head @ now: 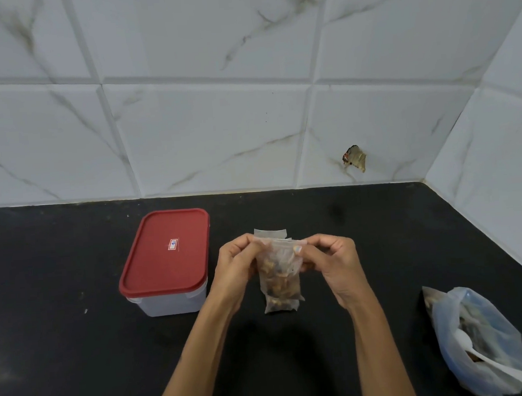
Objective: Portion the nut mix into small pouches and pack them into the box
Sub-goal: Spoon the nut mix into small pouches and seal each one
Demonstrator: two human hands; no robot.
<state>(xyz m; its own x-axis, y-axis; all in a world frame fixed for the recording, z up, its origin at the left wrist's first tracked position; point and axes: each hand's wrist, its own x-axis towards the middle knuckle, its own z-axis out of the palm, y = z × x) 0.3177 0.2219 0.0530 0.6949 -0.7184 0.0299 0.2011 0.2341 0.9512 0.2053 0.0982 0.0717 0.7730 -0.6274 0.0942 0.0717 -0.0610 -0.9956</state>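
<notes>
- Left hand (238, 261) and right hand (332, 259): fingers pinching top edge of filled pouch (280, 281), held above black worktop (79, 349).
- Box (165, 266) at left, red lid on.
- Nut mix bag (480, 343) at right, white spoon (477, 354) inside.

Spoon (481, 357) bowl buried in the bag (480, 343), pouch (280, 277) mouth behind fingertips (297, 249)

The only marking is a small white sticker (173, 244) with a red border on the box's red lid (164, 251), its print too small to read.
</notes>
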